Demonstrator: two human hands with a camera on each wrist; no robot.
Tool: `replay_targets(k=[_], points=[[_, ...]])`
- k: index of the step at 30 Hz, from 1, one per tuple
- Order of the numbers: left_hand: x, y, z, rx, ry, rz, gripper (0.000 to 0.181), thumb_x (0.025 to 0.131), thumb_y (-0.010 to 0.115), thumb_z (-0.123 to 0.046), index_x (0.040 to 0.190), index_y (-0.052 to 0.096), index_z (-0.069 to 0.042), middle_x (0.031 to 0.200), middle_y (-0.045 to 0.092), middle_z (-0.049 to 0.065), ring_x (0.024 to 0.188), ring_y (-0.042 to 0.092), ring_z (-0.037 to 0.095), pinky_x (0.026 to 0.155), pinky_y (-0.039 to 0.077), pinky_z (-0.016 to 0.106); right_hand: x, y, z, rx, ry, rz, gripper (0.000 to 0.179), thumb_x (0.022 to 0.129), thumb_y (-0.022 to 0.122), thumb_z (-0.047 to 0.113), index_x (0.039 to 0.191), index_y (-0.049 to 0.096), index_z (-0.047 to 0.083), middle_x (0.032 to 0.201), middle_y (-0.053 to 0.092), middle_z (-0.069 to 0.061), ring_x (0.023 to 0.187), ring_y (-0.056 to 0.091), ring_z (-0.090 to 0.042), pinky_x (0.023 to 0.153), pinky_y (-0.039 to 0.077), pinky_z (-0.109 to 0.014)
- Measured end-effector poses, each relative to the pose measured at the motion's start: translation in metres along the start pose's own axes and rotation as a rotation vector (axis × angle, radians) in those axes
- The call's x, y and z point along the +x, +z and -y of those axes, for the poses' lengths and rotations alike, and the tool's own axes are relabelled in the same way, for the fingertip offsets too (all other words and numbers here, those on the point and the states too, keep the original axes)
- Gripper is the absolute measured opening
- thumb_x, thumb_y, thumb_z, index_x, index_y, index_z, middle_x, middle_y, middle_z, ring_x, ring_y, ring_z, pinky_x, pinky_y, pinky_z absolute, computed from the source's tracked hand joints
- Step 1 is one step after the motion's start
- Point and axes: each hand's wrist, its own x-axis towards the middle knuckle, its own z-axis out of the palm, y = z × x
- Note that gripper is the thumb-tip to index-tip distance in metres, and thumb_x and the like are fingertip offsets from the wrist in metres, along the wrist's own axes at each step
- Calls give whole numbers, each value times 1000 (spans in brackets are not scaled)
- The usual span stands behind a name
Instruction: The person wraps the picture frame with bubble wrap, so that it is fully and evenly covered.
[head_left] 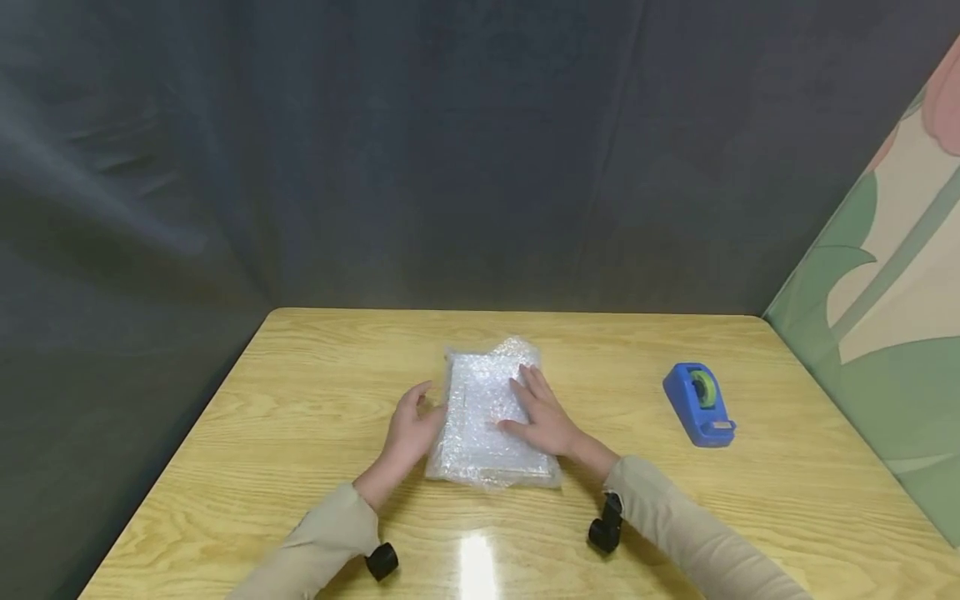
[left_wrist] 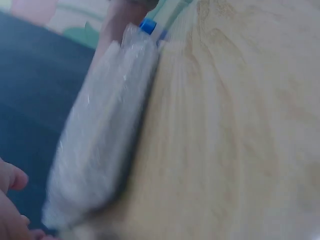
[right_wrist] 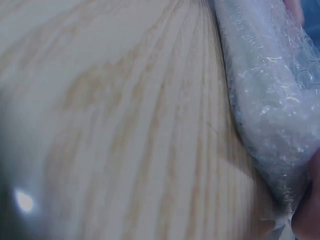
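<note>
Fingers of the left hand (head_left: 411,429) bend loosely at the left edge of the bubble-wrapped package (head_left: 480,408), thumb apart from them; whether their tips touch it I cannot tell. The package lies flat on the wooden table (head_left: 322,358), and at its far edge a rumpled piece of wrap (head_left: 516,346) sticks out. On the right part of the package's top, the right hand (head_left: 550,427) lies with fingers spread apart, clamped on nothing. Right of the package and well apart from it sits a blue tape dispenser (head_left: 699,419) with a green roll (head_left: 705,388). As I judge it, any unsecured fold could spring up if the right palm lifted, and a one-sided push could slide the package, since neither hand grips it firmly.
</note>
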Motion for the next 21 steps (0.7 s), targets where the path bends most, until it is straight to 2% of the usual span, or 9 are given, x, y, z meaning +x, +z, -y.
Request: replay_targets(k=[2, 4, 7, 11, 14, 17, 21], points=[[0, -3, 10, -93, -82, 36, 54, 92, 48, -18, 138, 29, 3, 140, 32, 24, 128, 30, 39, 105, 28, 50, 0, 0, 0, 0, 1, 4, 77, 84, 57, 44, 139, 29, -4, 149, 7, -21, 137, -1, -36, 109, 8, -54], [-1, -2, 18, -173, -115, 85, 54, 96, 42, -17, 141, 20, 5, 144, 24, 25, 132, 23, 39, 108, 20, 48, 0, 1, 0, 4, -5, 2, 77, 84, 57, 43, 139, 29, -4, 149, 8, -22, 137, 0, -37, 108, 8, -55], [-5, 6, 22, -231, -102, 128, 53, 98, 35, -14, 142, 14, 6, 146, 15, 25, 134, 14, 38, 110, 13, 46, -1, 0, 0, 20, -15, -11, 76, 85, 57, 43, 138, 30, -4, 149, 8, -22, 136, 0, -37, 108, 8, -55], [-9, 17, 16, -235, -65, 142, 54, 97, 33, -12, 142, 9, 6, 148, 7, 23, 135, 7, 37, 111, 7, 46, 0, 0, 1, 51, -18, -13, 74, 86, 54, 42, 138, 30, -5, 149, 8, -22, 136, 0, -38, 108, 7, -56], [-10, 23, 12, -140, -26, 166, 56, 97, 33, -13, 141, 6, 8, 149, 1, 23, 136, 2, 37, 111, 3, 47, 0, -2, 2, 84, 7, 6, 73, 88, 52, 42, 138, 29, -5, 149, 6, -22, 137, -2, -37, 108, 5, -55], [-10, 25, 10, 24, 50, 202, 57, 97, 34, -13, 140, 6, 10, 148, -3, 24, 136, -2, 37, 110, 1, 50, 0, -4, 3, 112, 36, 35, 75, 87, 52, 43, 139, 27, -4, 150, 4, -20, 137, -5, -35, 109, 3, -54], [-8, 25, 11, 239, 167, 228, 56, 96, 39, -12, 138, 12, 13, 147, -2, 27, 135, -1, 39, 109, 5, 52, 0, -4, 3, 120, 42, 52, 85, 81, 59, 47, 140, 25, -5, 150, 2, -20, 137, -6, -35, 109, 2, -55]])
